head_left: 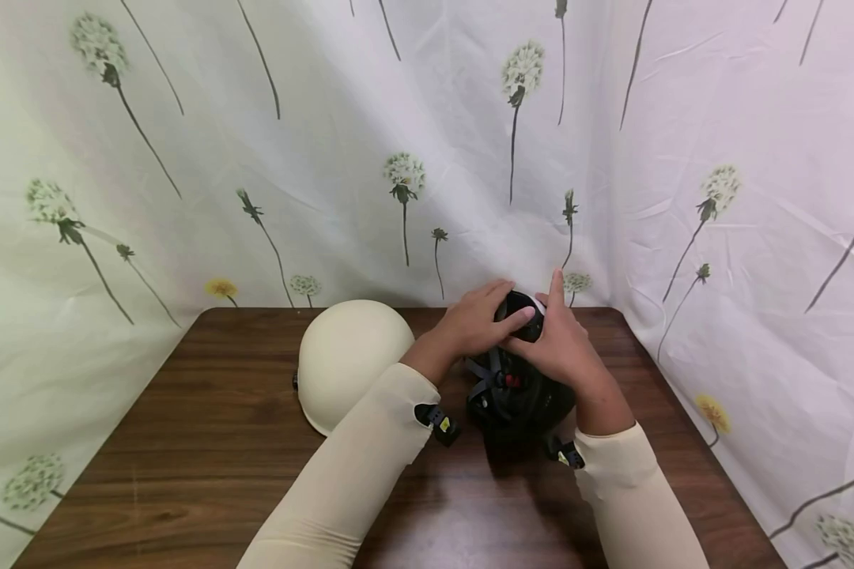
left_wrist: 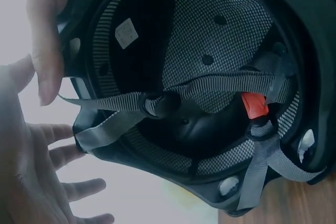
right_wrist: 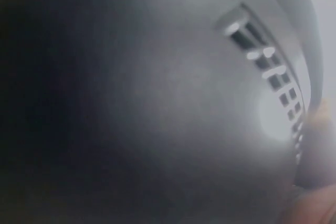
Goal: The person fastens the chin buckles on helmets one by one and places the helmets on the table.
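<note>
A black helmet (head_left: 534,407) is held over the right part of the table. Its padded inside, grey straps (left_wrist: 226,83) and red buckle (left_wrist: 255,105) show in the left wrist view. My right hand (head_left: 564,344) grips the helmet by its far end, index finger pointing up, the other fingers mostly hidden behind the shell. In the left wrist view a thumb (left_wrist: 48,51) lies over the rim. My left hand (head_left: 470,320) is at the same end; its fingers spread beside the rim and the loose strap. Blurred black shell fills most of the right wrist view.
A cream-coloured helmet (head_left: 356,359) rests dome up on the table, left of the hands, with the left forearm passing close by it. The brown wooden table (head_left: 206,411) backs onto a white curtain (head_left: 455,118) printed with dandelions, which also closes off both sides.
</note>
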`<state>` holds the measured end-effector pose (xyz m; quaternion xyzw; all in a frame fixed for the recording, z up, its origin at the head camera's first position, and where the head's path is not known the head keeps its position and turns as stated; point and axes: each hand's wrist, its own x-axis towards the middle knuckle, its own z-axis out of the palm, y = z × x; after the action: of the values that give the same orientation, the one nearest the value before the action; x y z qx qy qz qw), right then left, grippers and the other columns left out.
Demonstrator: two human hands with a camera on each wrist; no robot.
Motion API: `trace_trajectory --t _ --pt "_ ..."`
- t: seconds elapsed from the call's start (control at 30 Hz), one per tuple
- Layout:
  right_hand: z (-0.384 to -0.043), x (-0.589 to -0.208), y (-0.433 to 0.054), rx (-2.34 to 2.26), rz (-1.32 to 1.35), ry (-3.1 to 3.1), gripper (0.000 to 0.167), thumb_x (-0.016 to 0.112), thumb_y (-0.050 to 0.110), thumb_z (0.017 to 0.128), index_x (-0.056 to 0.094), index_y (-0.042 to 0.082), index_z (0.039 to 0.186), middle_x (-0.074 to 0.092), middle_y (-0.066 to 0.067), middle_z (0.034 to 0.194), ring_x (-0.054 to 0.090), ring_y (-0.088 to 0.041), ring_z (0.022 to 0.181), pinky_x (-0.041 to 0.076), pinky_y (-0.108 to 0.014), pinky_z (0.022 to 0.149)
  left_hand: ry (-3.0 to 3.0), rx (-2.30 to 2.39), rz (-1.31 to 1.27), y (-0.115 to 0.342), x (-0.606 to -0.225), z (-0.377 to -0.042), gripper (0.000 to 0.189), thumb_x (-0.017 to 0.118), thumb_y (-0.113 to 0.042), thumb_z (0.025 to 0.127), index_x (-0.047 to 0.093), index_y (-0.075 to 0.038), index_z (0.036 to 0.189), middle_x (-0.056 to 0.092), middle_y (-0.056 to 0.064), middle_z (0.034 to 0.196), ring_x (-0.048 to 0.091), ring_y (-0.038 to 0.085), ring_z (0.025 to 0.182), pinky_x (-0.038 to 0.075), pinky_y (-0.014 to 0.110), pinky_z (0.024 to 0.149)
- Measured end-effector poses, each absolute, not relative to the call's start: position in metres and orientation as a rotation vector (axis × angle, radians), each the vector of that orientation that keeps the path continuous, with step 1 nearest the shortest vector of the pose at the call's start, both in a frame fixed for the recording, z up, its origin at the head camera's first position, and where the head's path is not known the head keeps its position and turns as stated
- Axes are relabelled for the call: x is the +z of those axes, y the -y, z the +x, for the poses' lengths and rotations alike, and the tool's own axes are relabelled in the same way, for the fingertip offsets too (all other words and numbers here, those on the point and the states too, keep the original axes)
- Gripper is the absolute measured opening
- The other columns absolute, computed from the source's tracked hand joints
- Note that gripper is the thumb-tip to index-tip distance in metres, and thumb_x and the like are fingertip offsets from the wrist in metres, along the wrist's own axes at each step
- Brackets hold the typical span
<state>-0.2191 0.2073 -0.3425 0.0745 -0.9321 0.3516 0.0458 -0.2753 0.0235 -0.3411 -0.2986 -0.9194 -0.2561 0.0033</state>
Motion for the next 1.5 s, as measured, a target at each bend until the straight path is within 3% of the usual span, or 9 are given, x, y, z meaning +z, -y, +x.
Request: trace_trajectory --t 0.2,0.33,0.57,0.67,0.83,1.0,1.1,1.27,1.5 --pt "-0.219 -0.344 -0.208 1.085 0.230 2.839 0.133 0.073 0.065 0.089 -0.032 0.024 0.161 0.029 -0.014 0.171 0.031 -0.045 0.154 0.020 -0.078 0.115 2.855 -0.930 -0.971 -0.025 -0.343 -0.281 0.069 0.048 -0.066 0.103 0.048 -0.019 0.153 0.052 0.002 0.150 0.055 0.021 0.127 0.049 0.048 0.101" --pt "-0.216 -0.346 -0.209 1.078 0.207 2.828 0.128 0.069 0.068 0.090 -0.028 0.026 0.163 0.029 -0.013 0.172 0.029 -0.044 0.155 0.018 -0.077 0.116 2.807 -1.060 -1.036 -0.026 -0.344 -0.283 0.060 0.053 -0.060 0.103 0.052 -0.016 0.144 0.056 0.003 0.139 0.057 0.020 0.117 0.049 0.043 0.097" --pt "-0.200 -0.358 -0.209 1.064 0.143 2.780 0.131 0.068 0.075 0.087 -0.031 0.029 0.161 -0.006 -0.014 0.176 0.009 -0.046 0.160 0.022 -0.075 0.117 2.958 -0.995 -0.836 -0.026 -0.343 -0.279 0.082 0.045 -0.079 0.096 0.038 -0.028 0.160 0.043 -0.002 0.163 0.048 0.027 0.144 0.029 0.070 0.112" --pt "-0.191 -0.365 -0.208 1.037 0.168 2.753 0.132 0.071 0.072 0.087 -0.025 0.025 0.164 -0.012 -0.013 0.175 0.004 -0.044 0.161 0.019 -0.078 0.116 2.976 -0.998 -0.832 -0.025 -0.342 -0.278 0.085 0.044 -0.080 0.096 0.035 -0.029 0.163 0.039 -0.003 0.166 0.045 0.027 0.147 0.025 0.071 0.116" --pt "-0.178 -0.384 -0.205 0.976 0.185 2.667 0.133 0.078 0.067 0.084 -0.015 0.021 0.168 -0.009 -0.008 0.176 0.002 -0.041 0.161 0.014 -0.086 0.110 2.970 -1.042 -0.817 -0.025 -0.343 -0.278 0.085 0.045 -0.080 0.096 0.035 -0.028 0.162 0.038 -0.004 0.166 0.044 0.026 0.148 0.022 0.072 0.116" --pt "-0.164 -0.407 -0.205 1.066 0.093 2.578 0.133 0.084 0.064 0.081 -0.005 0.021 0.170 -0.006 -0.006 0.176 0.008 -0.040 0.160 0.027 -0.075 0.114 2.947 -1.092 -0.848 -0.024 -0.340 -0.276 0.083 0.049 -0.077 0.097 0.036 -0.026 0.161 0.038 -0.002 0.165 0.043 0.026 0.148 0.022 0.074 0.116" --pt "-0.155 -0.416 -0.206 1.159 0.026 2.557 0.131 0.084 0.063 0.081 -0.005 0.025 0.170 -0.011 -0.005 0.176 0.009 -0.041 0.159 0.031 -0.073 0.113 2.945 -1.092 -0.875 -0.024 -0.338 -0.275 0.082 0.049 -0.075 0.098 0.037 -0.024 0.161 0.039 -0.001 0.165 0.043 0.028 0.148 0.020 0.076 0.116" --pt "-0.146 -0.425 -0.207 1.251 0.007 2.556 0.135 0.089 0.056 0.079 -0.007 0.026 0.169 -0.017 -0.002 0.174 0.000 -0.037 0.161 0.028 -0.072 0.115 2.971 -1.063 -0.863 -0.025 -0.337 -0.274 0.082 0.047 -0.074 0.099 0.036 -0.023 0.162 0.038 -0.001 0.165 0.043 0.027 0.149 0.019 0.074 0.118" --pt "-0.142 -0.431 -0.204 1.248 0.074 2.531 0.139 0.094 0.049 0.075 -0.005 0.027 0.170 -0.018 0.001 0.174 -0.002 -0.036 0.161 0.027 -0.074 0.114 2.942 -1.202 -0.910 -0.019 -0.341 -0.277 0.080 0.051 -0.072 0.099 0.036 -0.023 0.161 0.042 0.002 0.161 0.045 0.027 0.146 0.027 0.065 0.119"
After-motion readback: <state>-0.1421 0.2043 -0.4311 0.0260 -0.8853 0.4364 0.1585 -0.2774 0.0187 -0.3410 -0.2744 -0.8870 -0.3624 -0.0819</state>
